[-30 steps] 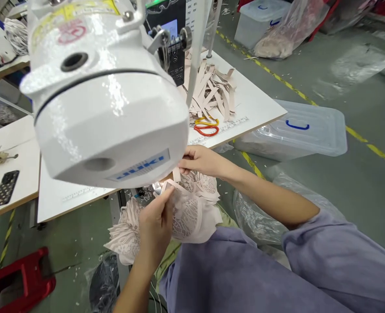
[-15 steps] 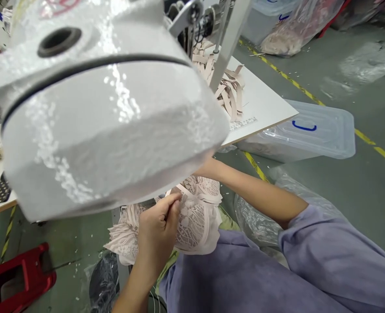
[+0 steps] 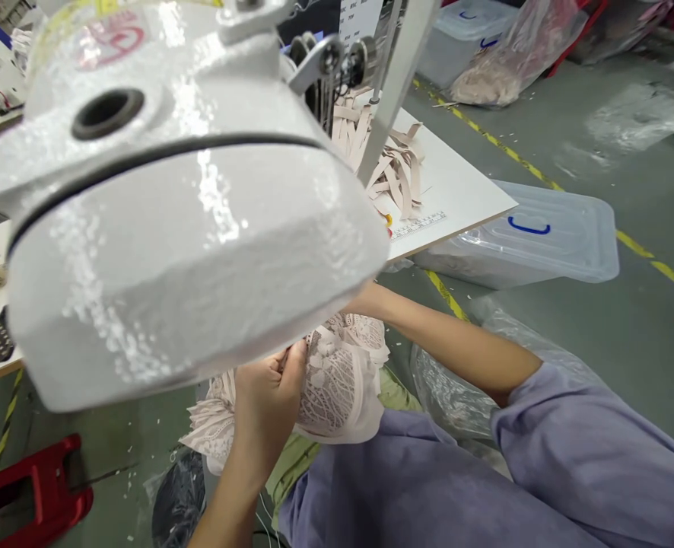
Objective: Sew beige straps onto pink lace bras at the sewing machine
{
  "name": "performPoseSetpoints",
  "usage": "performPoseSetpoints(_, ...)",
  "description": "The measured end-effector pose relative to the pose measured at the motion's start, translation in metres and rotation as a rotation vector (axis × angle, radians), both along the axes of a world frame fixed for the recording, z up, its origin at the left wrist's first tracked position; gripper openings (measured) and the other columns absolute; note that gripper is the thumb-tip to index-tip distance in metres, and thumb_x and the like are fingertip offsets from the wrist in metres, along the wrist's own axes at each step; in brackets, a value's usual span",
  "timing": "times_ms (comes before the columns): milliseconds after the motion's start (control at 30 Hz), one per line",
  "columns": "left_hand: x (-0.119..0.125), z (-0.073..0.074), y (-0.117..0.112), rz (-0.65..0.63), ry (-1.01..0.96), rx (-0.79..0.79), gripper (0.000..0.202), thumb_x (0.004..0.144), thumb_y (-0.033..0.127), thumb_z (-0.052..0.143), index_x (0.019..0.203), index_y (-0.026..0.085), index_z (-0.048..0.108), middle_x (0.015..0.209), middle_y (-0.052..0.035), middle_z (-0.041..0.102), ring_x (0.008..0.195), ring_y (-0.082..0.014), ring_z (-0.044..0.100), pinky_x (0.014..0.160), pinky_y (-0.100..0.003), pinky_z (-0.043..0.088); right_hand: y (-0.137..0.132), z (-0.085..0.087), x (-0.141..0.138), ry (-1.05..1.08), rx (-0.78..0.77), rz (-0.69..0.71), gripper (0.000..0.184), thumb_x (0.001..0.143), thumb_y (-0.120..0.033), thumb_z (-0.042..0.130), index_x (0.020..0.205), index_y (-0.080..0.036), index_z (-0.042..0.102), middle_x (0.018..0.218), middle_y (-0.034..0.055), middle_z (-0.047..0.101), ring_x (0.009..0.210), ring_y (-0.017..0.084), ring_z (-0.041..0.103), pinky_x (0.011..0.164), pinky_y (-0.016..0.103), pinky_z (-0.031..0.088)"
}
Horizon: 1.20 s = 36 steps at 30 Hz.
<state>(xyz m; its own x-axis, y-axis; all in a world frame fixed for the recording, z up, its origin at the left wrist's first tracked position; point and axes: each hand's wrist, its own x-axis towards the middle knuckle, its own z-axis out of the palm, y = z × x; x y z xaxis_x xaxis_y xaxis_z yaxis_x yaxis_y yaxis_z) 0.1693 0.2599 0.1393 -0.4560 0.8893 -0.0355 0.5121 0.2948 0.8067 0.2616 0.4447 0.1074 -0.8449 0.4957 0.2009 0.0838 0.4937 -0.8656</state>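
We find the machine (image 3: pixel 200 251) looming larger than a second ago, its blue label gone from sight and its white head now covering most of the right hand (image 3: pixel 365 299), whose fingers showed plainly then; we cannot tell whether they are gripping. The scissors (image 3: pixel 389 224), in fuller view then, are down to a glimpse of yellow and red handle. The left hand (image 3: pixel 271 388) has its fingers closed on the upper edge of the lace bra (image 3: pixel 337 388), which hangs just above the lap, partly beneath the machine. We see the near cup's curved edge facing the lap, while the bra runs away from us toward a second cup near the right wrist; its upper end is hidden, so we cannot trace the full long axis. More lace (image 3: pixel 208 426) bunches to the left of the left hand.

Beyond, beige strips (image 3: pixel 399 171) lie heaped on the white counter (image 3: pixel 456 186), near a printed ruler (image 3: pixel 420 224). A clear bin (image 3: pixel 577 228) with a blue handle sits on the grey-green floor (image 3: pixel 656 335), crossed by yellow-and-black tape (image 3: pixel 502 148). A red stool (image 3: pixel 46 479) stands at lower left.
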Motion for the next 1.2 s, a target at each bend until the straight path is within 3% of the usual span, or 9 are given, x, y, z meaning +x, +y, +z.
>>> performPoseSetpoints(167,0.001,-0.002,-0.001,0.003,-0.008,0.019,0.023,0.090,0.035,0.062,0.107,0.029,0.078,0.090,-0.0021,0.079,0.096,-0.0281,0.072,0.066,-0.032,0.057,-0.001,0.010,0.004,-0.014,0.007,-0.049,0.005,0.081,-0.017,0.060,0.077,-0.020,0.061,0.098,0.0054,0.059,0.088,0.021,0.058,0.078,0.037,0.053)
performPoseSetpoints(267,-0.001,-0.002,0.000,-0.003,0.002,0.023,0.023,0.090,0.035,0.063,0.104,0.028,0.079,0.084,-0.0012,0.078,0.091,-0.0272,0.073,0.063,-0.031,0.056,-0.001,0.009,0.005,0.024,0.018,-0.051,0.006,0.081,-0.017,0.061,0.076,-0.020,0.062,0.097,0.0063,0.060,0.099,0.025,0.057,0.085,0.040,0.052)
performPoseSetpoints(367,-0.003,-0.003,0.001,-0.020,0.004,0.004,0.023,0.089,0.036,0.063,0.103,0.027,0.079,0.080,-0.0006,0.078,0.086,-0.0260,0.073,0.061,-0.030,0.055,0.000,0.008,0.004,0.024,-0.010,-0.036,0.004,0.081,-0.020,0.062,0.078,-0.019,0.064,0.100,0.0078,0.060,0.097,0.025,0.057,0.084,0.039,0.052)
performPoseSetpoints(600,-0.002,-0.005,0.000,0.011,0.008,0.011,0.024,0.091,0.036,0.061,0.106,0.027,0.078,0.084,-0.0020,0.078,0.089,-0.0268,0.073,0.064,-0.031,0.055,-0.001,0.013,0.006,0.033,-0.060,-0.010,0.010,0.080,-0.017,0.061,0.088,-0.020,0.065,0.110,0.0071,0.061,0.096,0.023,0.059,0.083,0.037,0.053)
performPoseSetpoints(733,-0.001,-0.003,-0.001,-0.009,0.072,-0.014,0.024,0.090,0.037,0.062,0.105,0.027,0.079,0.092,-0.0021,0.080,0.092,-0.0271,0.074,0.065,-0.030,0.056,0.001,0.007,0.001,0.036,-0.078,-0.021,0.007,0.079,-0.018,0.064,0.087,-0.017,0.065,0.112,0.0096,0.061,0.095,0.023,0.060,0.084,0.039,0.052)
performPoseSetpoints(967,0.009,0.002,-0.007,0.077,0.175,-0.078,0.029,0.092,0.042,0.055,0.105,0.028,0.078,0.105,-0.0007,0.079,0.099,-0.0243,0.074,0.083,-0.032,0.057,0.005,-0.007,-0.003,0.118,-0.055,-0.040,0.008,0.078,-0.014,0.064,0.084,-0.015,0.060,0.100,0.0045,0.060,0.084,0.016,0.054,0.075,0.027,0.046)
performPoseSetpoints(1200,0.007,-0.001,-0.011,0.101,0.227,-0.029,0.029,0.092,0.040,0.055,0.101,0.025,0.078,0.102,-0.0024,0.079,0.094,-0.0240,0.074,0.084,-0.033,0.057,0.000,-0.007,-0.005,0.111,-0.082,-0.095,0.009,0.078,-0.020,0.068,0.083,-0.016,0.062,0.084,0.0004,0.053,0.077,0.014,0.050,0.070,0.027,0.041)
